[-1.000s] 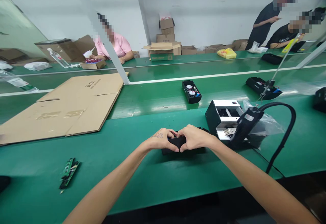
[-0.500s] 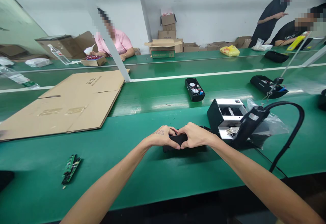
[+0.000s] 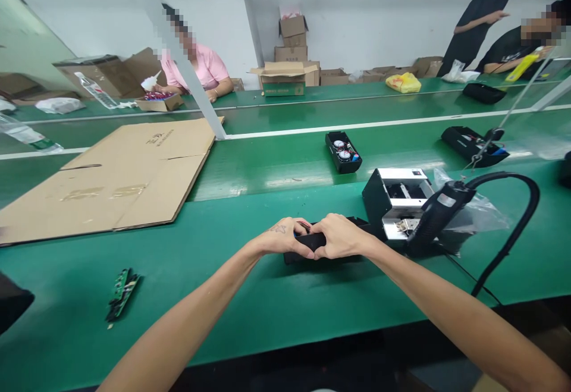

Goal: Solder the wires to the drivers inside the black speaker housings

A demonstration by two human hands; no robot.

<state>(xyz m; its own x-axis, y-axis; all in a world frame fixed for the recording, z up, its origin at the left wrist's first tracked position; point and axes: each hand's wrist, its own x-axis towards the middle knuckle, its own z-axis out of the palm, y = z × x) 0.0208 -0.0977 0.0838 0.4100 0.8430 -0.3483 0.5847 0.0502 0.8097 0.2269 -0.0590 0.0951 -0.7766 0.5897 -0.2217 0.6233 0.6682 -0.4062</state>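
Your left hand (image 3: 285, 237) and right hand (image 3: 341, 236) meet over the black case (image 3: 328, 248), fingers curled on its top, thumbs touching, pinning it flat on the green bench (image 3: 250, 297). The corded tool (image 3: 435, 216) rests just right, within reach.

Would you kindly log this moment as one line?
left hand: on black case | right hand: on black case | case: on green bench
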